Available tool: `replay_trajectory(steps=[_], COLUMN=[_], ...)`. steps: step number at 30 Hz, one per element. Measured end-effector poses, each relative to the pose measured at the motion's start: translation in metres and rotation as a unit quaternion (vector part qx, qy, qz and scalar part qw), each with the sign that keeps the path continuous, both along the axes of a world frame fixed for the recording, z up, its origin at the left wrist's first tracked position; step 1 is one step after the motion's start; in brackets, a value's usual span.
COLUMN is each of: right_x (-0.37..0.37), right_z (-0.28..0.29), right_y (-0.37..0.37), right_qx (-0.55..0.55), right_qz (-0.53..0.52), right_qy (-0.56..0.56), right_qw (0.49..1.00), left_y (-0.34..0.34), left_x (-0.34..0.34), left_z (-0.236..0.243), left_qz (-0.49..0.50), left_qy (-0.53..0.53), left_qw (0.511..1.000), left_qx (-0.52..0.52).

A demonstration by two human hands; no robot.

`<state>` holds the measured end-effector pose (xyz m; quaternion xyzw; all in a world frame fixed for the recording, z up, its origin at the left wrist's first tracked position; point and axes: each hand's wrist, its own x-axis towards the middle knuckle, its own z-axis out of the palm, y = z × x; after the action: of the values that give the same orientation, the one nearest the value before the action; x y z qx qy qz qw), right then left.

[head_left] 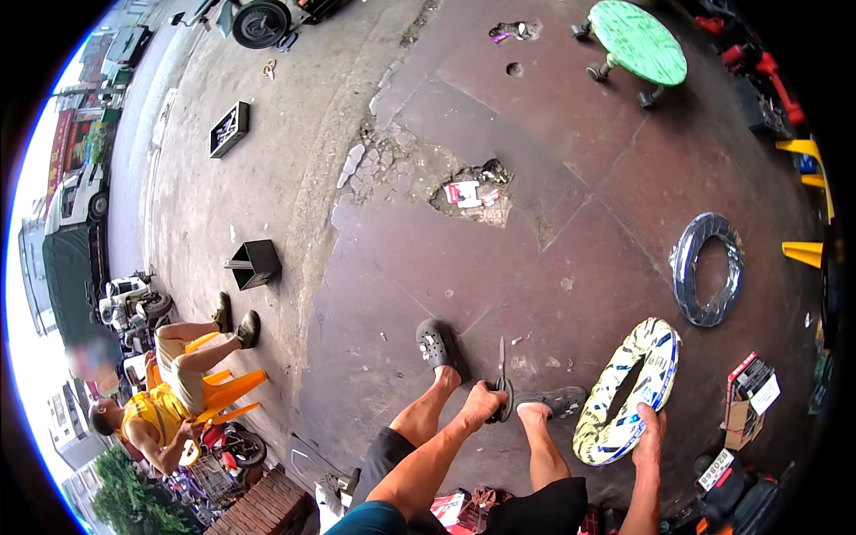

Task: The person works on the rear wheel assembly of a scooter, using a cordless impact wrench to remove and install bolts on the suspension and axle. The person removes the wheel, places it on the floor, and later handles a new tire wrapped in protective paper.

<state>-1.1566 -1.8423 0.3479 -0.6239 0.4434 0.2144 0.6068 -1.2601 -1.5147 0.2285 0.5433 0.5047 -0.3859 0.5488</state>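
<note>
My left hand (482, 403) is closed round the dark handles of a pair of scissors (502, 361), whose blades point away from me above the floor. To the right, my right hand (651, 432) grips the near right rim of a tyre (658, 379). Yellow, white and blue patterned wrapping covers this ring-shaped tyre, which is tilted. Farther right, a second tyre (685, 276) in shiny clear and dark wrapping lies on the floor. Between my hands are my feet in dark grey clogs (562, 401).
A round green-topped stool (637, 40) stands far right. Broken paving with litter (464, 193) lies ahead. Two black boxes (254, 265) sit to the left, near a person on an orange chair (236, 392). Cardboard boxes (742, 415) are at the right, with parked motorbikes (259, 22) farther off.
</note>
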Motion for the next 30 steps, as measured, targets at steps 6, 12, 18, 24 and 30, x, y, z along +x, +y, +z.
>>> replay_trajectory(steps=[6, 12, 18, 24, 30], right_x=[0.034, 0.102, 0.178, 0.269, 0.331], right_z=[0.155, 0.249, 0.270, 0.196, 0.203], right_y=[0.270, 0.461, 0.621, 0.766, 0.932], right_qx=[0.242, 0.368, 0.424, 0.508, 0.500], right_qz=[-0.046, -0.020, 0.047, 0.168, 0.275], right_qy=[-0.032, -0.068, -0.041, 0.050, 0.069], right_qw=[0.969, 0.927, 0.903, 0.843, 0.818], left_y=[0.124, 0.311, 0.457, 0.579, 0.696], left_x=[-0.054, -0.019, 0.048, 0.102, 0.147], left_z=[0.146, 0.285, 0.356, 0.367, 0.337], left_qz=[0.275, 0.651, 0.679, 0.660, 0.686], left_qy=[-0.133, -0.175, -0.334, -0.343, -0.395], left_qw=[0.947, 0.720, 0.654, 0.656, 0.586], left_qx=[0.102, -0.163, -0.006, 0.131, 0.173])
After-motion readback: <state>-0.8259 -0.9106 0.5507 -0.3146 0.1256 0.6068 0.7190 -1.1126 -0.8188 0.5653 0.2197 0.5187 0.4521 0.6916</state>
